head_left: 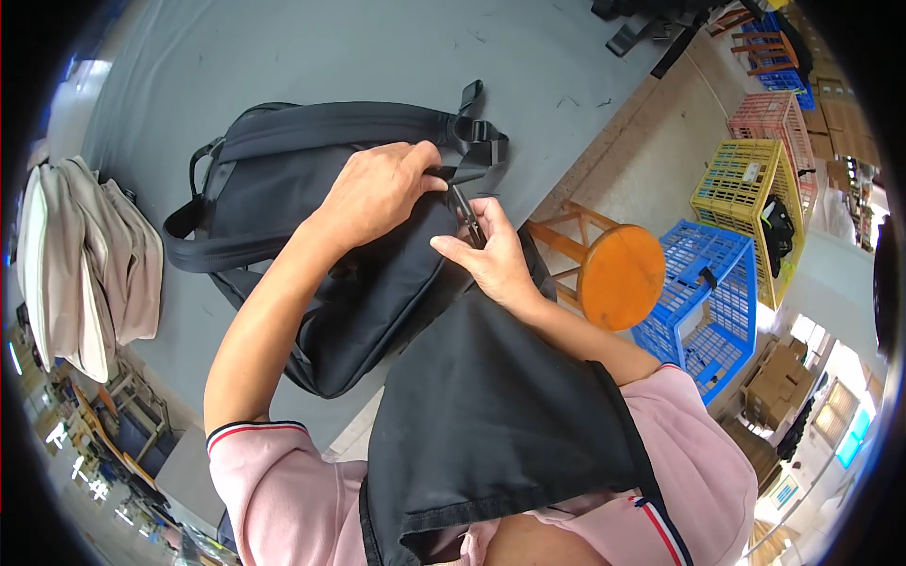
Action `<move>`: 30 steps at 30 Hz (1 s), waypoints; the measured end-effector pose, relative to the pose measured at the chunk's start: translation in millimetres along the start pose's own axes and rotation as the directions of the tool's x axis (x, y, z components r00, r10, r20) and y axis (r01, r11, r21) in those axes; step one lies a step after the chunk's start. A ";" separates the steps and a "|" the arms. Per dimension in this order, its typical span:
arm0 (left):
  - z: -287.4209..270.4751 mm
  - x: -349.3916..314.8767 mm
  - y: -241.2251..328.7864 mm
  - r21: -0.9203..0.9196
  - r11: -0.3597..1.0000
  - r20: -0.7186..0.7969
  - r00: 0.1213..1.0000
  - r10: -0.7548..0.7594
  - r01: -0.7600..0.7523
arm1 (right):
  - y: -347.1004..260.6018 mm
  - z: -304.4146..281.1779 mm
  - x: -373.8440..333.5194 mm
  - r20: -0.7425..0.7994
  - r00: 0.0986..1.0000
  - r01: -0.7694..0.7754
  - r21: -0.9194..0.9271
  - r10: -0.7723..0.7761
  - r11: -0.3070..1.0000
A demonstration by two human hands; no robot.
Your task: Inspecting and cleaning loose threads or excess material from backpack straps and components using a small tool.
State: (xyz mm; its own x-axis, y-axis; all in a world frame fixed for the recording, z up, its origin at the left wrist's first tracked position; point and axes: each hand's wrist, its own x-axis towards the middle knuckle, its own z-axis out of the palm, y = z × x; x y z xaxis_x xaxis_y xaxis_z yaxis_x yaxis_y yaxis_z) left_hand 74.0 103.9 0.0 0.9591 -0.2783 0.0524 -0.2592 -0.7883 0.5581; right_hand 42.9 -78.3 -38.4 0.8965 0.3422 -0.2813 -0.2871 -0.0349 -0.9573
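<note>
Bare grey tabletop (330,47) lies open beyond the black fabric backpack (321,236) and between it and the stack of beige fabric bags (90,259) at the left, while a round orange wooden stool (618,275) and blue plastic crate (708,292) crowd the right edge.
</note>
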 end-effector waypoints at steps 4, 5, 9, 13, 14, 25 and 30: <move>-13.4 4.3 25.3 -0.078 0.976 -0.007 0.979 -0.204 0.203 | -38.9 -9.0 -2.8 0.018 0.984 -0.175 0.049 0.174 0.983; -20.1 3.4 33.3 -0.203 0.925 -0.008 0.944 -0.330 0.321 | -48.4 -12.2 -3.4 0.034 0.988 -0.147 -0.080 0.150 0.986; -6.5 -27.6 45.5 -0.701 0.553 0.021 0.788 -0.615 0.450 | -40.4 -17.8 -13.4 0.138 0.959 0.272 -0.221 -0.246 0.936; 3.9 -52.3 75.8 -0.963 0.146 0.041 0.655 -0.754 0.228 | -57.8 -39.2 -13.2 0.457 0.827 0.476 -0.258 -0.328 0.841; 5.0 -55.6 80.1 -0.963 0.143 0.039 0.647 -0.762 0.227 | -67.8 -43.4 -13.0 0.488 0.827 0.455 -0.285 -0.281 0.844; 0.4 -57.3 91.9 -0.973 0.150 -0.007 0.626 -0.780 0.176 | -127.8 -54.8 5.0 0.727 0.532 0.844 -0.497 -0.434 0.201; -0.4 -52.0 95.8 -0.979 0.130 -0.006 0.622 -0.783 0.155 | -136.7 -54.6 15.3 0.813 0.415 0.904 -0.420 -0.408 0.082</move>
State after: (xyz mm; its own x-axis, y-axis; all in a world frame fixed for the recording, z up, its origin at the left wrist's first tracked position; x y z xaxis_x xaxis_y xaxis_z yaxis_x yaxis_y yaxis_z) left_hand -0.6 43.1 51.0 0.8003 0.4470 -0.3996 0.2263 0.3919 0.8918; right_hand 114.3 -119.6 84.5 0.2152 0.9199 0.3278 0.9283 -0.0885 -0.3612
